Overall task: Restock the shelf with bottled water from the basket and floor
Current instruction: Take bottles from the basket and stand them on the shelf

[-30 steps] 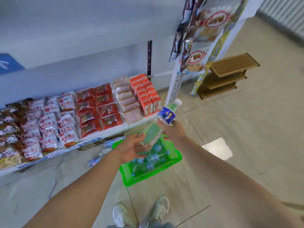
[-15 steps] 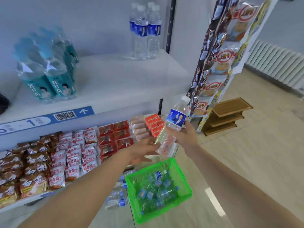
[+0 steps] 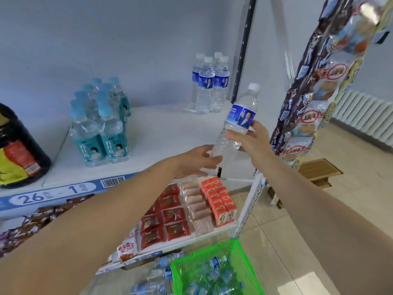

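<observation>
One water bottle point(image 3: 236, 122) gripped by right hand point(image 3: 251, 139), tilted, cap up-right; left hand point(image 3: 197, 160) spread at base. Green basket point(image 3: 244, 265) filled with bottles.

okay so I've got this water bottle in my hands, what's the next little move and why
Probably carry the clear blue-labelled water bottle, held by the right hand with the left hand at its base, toward the matching upright bottles at the white shelf back, where space shows beside them.
</observation>
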A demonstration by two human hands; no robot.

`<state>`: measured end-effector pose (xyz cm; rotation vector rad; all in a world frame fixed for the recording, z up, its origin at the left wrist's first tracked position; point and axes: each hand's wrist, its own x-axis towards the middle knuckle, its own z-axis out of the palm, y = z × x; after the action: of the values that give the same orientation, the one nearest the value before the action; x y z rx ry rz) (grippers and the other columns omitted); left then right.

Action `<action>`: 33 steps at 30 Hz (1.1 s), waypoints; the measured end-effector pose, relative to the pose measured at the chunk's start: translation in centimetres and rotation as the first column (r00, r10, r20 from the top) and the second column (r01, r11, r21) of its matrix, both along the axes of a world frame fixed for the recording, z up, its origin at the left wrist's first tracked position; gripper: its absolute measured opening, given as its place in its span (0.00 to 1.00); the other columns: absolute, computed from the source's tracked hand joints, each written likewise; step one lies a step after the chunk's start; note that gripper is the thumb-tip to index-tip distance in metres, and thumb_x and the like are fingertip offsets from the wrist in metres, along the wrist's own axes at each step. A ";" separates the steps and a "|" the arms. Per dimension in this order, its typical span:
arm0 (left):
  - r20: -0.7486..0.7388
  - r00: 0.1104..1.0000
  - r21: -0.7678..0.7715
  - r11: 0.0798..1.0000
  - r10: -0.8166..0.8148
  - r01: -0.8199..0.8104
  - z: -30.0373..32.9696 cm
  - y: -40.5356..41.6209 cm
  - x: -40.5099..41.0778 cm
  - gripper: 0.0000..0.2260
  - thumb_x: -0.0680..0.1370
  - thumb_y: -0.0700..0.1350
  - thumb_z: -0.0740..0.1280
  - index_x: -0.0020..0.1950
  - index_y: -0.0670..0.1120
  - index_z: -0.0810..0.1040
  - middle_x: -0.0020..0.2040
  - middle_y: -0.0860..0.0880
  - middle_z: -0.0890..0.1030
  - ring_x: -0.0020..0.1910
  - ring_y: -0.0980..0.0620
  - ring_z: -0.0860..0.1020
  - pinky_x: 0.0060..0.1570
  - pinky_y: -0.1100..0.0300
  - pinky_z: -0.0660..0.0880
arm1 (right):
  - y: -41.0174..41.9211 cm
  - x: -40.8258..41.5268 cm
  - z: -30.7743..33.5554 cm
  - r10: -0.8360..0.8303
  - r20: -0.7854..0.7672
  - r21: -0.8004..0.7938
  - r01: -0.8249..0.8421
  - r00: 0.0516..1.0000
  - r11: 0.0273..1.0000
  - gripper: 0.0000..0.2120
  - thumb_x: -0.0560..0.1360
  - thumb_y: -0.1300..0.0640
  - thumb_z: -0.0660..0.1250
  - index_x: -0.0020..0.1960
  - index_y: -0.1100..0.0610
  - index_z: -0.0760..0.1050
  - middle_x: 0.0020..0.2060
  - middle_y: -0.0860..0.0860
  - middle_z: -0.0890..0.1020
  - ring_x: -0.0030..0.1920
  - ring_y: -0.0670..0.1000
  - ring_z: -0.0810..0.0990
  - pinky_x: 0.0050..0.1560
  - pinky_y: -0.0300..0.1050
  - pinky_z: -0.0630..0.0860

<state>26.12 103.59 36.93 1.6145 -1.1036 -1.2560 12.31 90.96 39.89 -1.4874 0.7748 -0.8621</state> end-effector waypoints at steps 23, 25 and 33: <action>0.649 0.658 0.002 0.864 0.381 -0.503 -0.9 -12.2 11.0 0.29 0.74 0.57 0.68 0.71 0.49 0.66 0.71 0.48 0.66 0.68 0.48 0.67 0.64 0.57 0.67 | -17.9 17.9 -1.9 0.135 -0.076 -0.336 -0.153 0.988 0.929 0.36 0.61 0.54 0.81 0.64 0.48 0.67 0.55 0.44 0.78 0.58 0.49 0.78 0.61 0.48 0.75; 0.692 0.638 0.029 0.870 0.338 -0.492 -1.1 -12.9 11.2 0.30 0.74 0.58 0.68 0.72 0.48 0.65 0.72 0.48 0.66 0.70 0.47 0.65 0.66 0.56 0.65 | -18.2 18.1 -2.2 0.140 -0.070 -0.335 -0.155 0.988 0.929 0.36 0.62 0.54 0.80 0.64 0.47 0.66 0.54 0.43 0.77 0.57 0.48 0.77 0.60 0.46 0.74; 0.804 0.558 0.110 0.871 0.205 -0.479 -1.6 -14.5 10.5 0.36 0.71 0.61 0.69 0.73 0.47 0.62 0.71 0.46 0.64 0.70 0.43 0.61 0.68 0.51 0.64 | -17.8 17.7 -3.8 0.118 -0.156 -0.352 -0.166 0.981 0.921 0.39 0.65 0.51 0.79 0.69 0.52 0.62 0.62 0.48 0.75 0.62 0.51 0.74 0.62 0.45 0.71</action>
<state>36.67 89.11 35.31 2.6207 -0.9821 -0.4293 30.05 73.16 36.12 -1.9218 0.6129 -0.8328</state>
